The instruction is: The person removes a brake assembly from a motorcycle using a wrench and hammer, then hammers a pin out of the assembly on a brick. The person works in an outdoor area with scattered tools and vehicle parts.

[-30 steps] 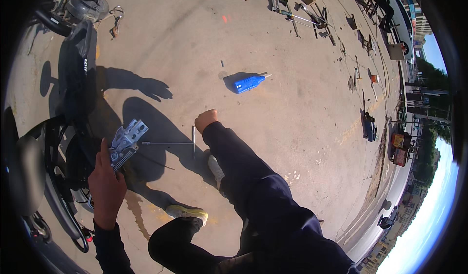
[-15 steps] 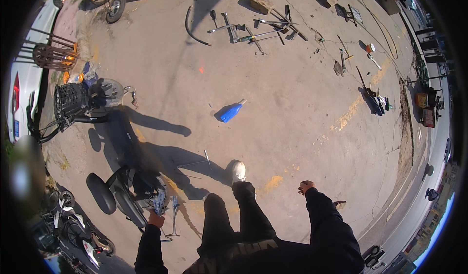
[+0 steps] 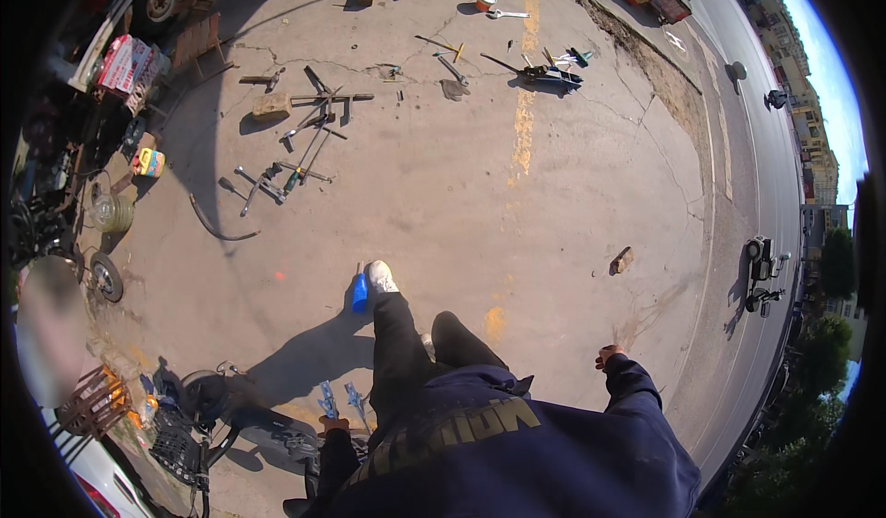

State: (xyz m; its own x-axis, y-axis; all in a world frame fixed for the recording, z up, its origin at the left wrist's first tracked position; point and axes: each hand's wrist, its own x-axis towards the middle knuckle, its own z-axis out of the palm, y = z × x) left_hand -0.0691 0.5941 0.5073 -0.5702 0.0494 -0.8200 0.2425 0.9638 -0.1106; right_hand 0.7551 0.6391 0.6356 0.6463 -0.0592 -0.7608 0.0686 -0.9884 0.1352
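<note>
Left hand (image 3: 334, 423) is closed on a pair of flat silver-blue metal pieces (image 3: 340, 398) — two narrow toothed strips standing up side by side from the fist, glinting in the sun; too small to tell what kind of part. They sit low in the view, just left of the dark trouser leg (image 3: 397, 352), above the black scooter (image 3: 249, 421) at the lower left.

Right hand (image 3: 607, 356) hangs free at the end of the navy sleeve, out to the right and well apart from the strips; fingers look loosely curled, holding nothing that I can see.

A white shoe (image 3: 379, 275) is planted forward on the concrete ground (image 3: 554, 223), and a blue bottle (image 3: 360, 292) lies touching or just beside its left edge.

Containers — a wire basket (image 3: 175, 426) on the front of the scooter, contents too dark to make out. A rusty wire crate (image 3: 92, 403) at the far left edge holds something orange. A small round tin (image 3: 485, 1) sits at the top near a yellow painted line (image 3: 524, 121); inside not visible.

Loose on the ground: a cluster of long metal tools and rods (image 3: 295, 149) upper left, a curved black hose (image 3: 217, 227) below them, a wooden block (image 3: 271, 106), more hand tools (image 3: 544, 71) upper centre, a brick chunk (image 3: 621, 261) on the right. A parked scooter (image 3: 762, 269) stands at the road edge, well apart
</note>
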